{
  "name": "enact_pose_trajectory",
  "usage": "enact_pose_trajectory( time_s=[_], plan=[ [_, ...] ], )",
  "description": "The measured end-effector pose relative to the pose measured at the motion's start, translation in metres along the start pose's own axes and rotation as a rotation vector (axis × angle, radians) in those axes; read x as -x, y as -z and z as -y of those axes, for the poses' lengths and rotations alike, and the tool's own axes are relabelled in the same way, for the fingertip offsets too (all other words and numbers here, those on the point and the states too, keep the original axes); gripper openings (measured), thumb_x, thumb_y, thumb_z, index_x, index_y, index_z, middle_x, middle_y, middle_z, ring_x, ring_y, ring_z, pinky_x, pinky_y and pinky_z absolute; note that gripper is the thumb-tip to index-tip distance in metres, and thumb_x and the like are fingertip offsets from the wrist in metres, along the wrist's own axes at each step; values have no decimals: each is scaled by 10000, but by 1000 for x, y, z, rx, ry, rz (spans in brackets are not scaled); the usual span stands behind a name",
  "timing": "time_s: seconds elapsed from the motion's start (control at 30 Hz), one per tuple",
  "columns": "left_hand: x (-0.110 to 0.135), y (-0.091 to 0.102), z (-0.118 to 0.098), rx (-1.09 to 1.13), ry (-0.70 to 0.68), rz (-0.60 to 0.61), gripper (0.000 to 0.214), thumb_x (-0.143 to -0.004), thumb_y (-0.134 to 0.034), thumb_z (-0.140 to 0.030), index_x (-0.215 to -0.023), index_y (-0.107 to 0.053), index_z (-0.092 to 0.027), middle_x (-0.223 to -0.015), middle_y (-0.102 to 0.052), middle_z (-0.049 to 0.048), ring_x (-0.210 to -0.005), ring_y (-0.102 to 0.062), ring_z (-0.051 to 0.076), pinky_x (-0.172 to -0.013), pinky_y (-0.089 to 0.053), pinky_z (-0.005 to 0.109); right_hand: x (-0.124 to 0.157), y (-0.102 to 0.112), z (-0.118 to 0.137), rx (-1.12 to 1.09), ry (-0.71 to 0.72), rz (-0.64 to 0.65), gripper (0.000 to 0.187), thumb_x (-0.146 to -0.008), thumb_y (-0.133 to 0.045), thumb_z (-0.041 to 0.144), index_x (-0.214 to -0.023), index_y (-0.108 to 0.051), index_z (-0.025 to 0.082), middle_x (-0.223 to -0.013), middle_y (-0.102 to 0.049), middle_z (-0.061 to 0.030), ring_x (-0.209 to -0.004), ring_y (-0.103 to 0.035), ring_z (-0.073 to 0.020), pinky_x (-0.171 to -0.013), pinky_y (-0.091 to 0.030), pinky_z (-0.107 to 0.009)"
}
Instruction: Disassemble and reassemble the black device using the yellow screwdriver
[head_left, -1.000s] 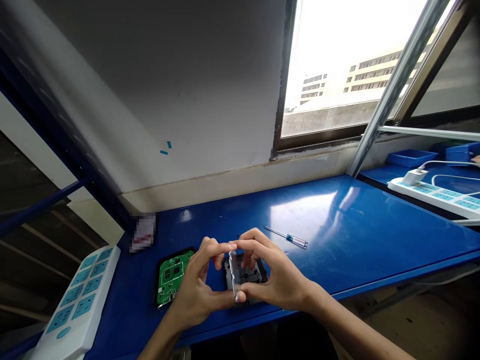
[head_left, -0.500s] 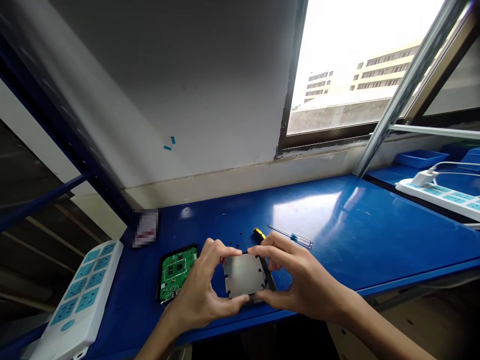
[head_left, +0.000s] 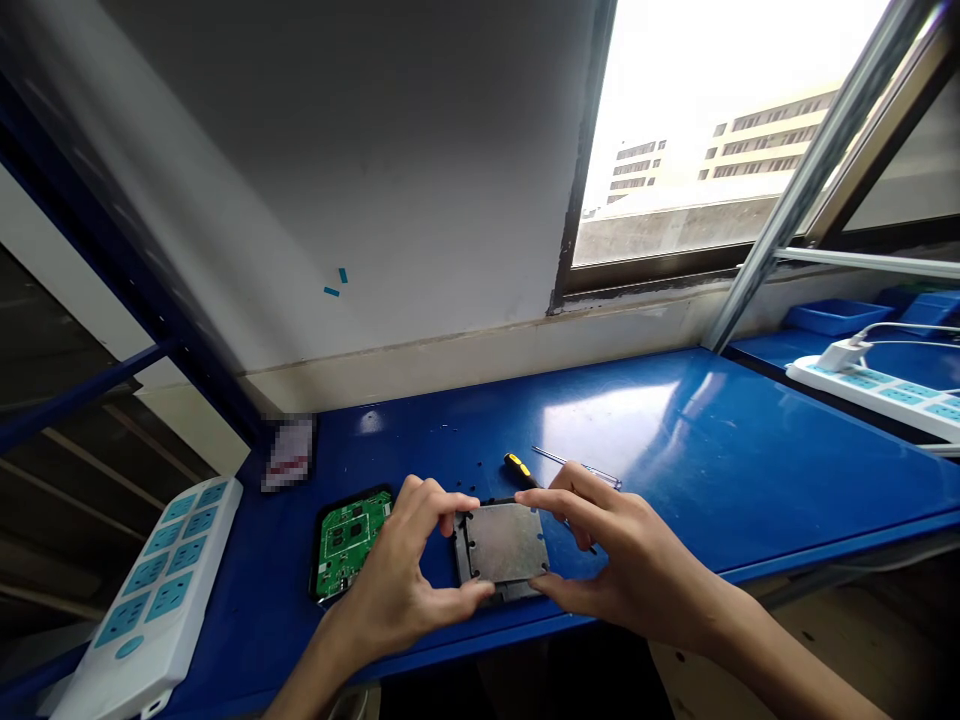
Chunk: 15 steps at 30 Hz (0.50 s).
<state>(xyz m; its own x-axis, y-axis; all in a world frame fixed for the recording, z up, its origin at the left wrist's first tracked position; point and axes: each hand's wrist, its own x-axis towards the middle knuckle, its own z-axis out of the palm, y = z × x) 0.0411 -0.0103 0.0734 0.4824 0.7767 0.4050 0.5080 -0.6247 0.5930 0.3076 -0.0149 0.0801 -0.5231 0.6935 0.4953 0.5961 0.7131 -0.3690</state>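
A flat silver metal plate (head_left: 510, 543) with notched edges lies over a dark casing (head_left: 463, 560), whose border shows along the left and the bottom. My left hand (head_left: 409, 560) grips the casing's left end, fingers at the far edge and thumb at the near edge. My right hand (head_left: 615, 540) spans the plate's right end between index finger and thumb. To the left, partly behind my left hand, is a green circuit board (head_left: 352, 535) in a black housing. A yellow-and-black screwdriver (head_left: 519, 468) lies just beyond my right hand, its shaft partly hidden.
A second screwdriver with a clear handle (head_left: 604, 478) lies behind my right hand. Several tiny dark bits (head_left: 472, 488) are scattered on the blue table (head_left: 750, 470). A white power strip (head_left: 161, 590) stands at left, another power strip (head_left: 885, 390) at far right near a blue tray (head_left: 836, 317).
The metal plate has shifted right over the casing; the casing's border now shows at the left rather than the right. My right hand has moved slightly right with it.
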Motion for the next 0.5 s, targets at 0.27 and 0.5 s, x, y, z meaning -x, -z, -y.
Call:
enact_pose_trajectory(
  time_s=[0.27,0.5],
  plan=[
    [3,-4,1,-63,-32,-17,639,-745,-815,-124,-1266,-509,-331,-1046,-527,1,-950,-497,241,-877,-442,396,3,0,0,62,8,11,522,-813,-752,309,-1299,-575,238,-1024,-621,-71,-668,-575,-146,-542,-494,-284],
    [1,-8,0,-184,-39,-48,609,-768,-838,-188,-1297,-562,-310,-1145,-496,60,-1036,-478,286,-862,-506,409,1,1,4,146,57,18,504,-860,-683,307,-1332,-529,222,-1089,-659,-100,-697,-664,-171,-553,-501,-298]
  ],
)
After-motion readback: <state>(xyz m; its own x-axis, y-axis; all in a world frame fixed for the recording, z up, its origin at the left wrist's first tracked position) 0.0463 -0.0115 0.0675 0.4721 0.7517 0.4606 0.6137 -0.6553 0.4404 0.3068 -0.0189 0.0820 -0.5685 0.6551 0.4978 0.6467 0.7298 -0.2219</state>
